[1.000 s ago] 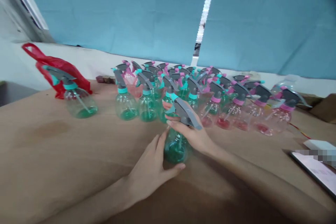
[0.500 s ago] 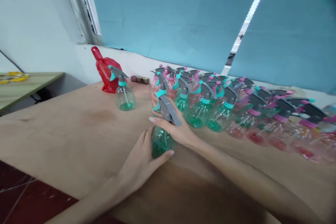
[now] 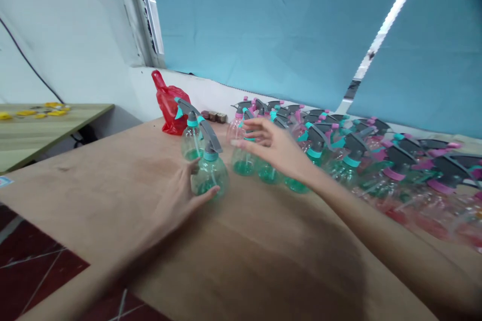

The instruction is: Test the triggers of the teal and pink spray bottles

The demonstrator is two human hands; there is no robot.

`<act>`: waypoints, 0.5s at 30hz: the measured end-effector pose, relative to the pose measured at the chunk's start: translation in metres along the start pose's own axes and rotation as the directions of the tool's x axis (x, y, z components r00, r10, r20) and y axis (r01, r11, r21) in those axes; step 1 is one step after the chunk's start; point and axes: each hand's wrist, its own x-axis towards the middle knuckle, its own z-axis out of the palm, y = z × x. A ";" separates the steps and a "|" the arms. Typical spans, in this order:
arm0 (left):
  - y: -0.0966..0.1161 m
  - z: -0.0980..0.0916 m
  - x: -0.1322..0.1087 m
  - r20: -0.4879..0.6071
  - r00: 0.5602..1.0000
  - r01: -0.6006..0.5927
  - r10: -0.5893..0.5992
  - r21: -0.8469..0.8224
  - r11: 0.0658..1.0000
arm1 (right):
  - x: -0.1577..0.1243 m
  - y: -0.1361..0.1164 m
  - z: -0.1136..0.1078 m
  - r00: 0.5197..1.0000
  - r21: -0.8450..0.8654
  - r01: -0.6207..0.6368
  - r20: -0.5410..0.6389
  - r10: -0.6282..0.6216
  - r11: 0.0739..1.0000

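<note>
My left hand [image 3: 184,188] is wrapped round the body of a clear green spray bottle [image 3: 213,176] with a turquoise collar and a grey trigger head. Green liquid shows low in it. Just behind stands another green spray bottle [image 3: 189,144]. My right hand [image 3: 265,140], fingers apart and slightly curled, is in the air before the left end of the bottle group and seems to hold nothing. It partly hides a green spray bottle [image 3: 243,163] there; whether the fingers touch it I cannot tell.
Several pink spray bottles [image 3: 395,173] and green ones stand close together on the right of the wooden table [image 3: 241,261]. A red plastic bag [image 3: 173,110] and small dark boxes [image 3: 214,116] are at the back by the wall. Yellow pieces [image 3: 52,109] lie on another table at left.
My right hand has let go of the spray bottle's head and moved right and up. My left hand has carried that bottle left, close to the lone green one. The view has shifted a little.
</note>
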 end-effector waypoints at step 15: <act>-0.002 0.007 0.054 -0.051 0.995 -0.063 0.090 0.397 0.916 | 0.053 0.037 0.000 0.980 -0.667 -0.195 -0.111 0.163 0.719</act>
